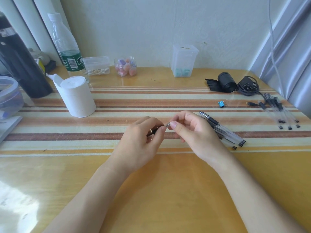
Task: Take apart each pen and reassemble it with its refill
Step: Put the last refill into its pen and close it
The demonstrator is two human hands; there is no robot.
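Hands meet close together: the left hand (143, 138) curls round the pen (152, 132) while the right hand (190, 132) pinches its small tip (167, 124), which could slip from so slight a pinch, drop to the table (168, 182) and roll among the spare pens (223, 132) just beside.

Two hands (139, 140) (193, 133), one held pen (152, 131), two pen piles (223, 132) (279, 111), one binder clip (221, 104)

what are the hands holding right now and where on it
One pen: the left hand grips its barrel, and the right hand pinches the tip between thumb and forefinger.
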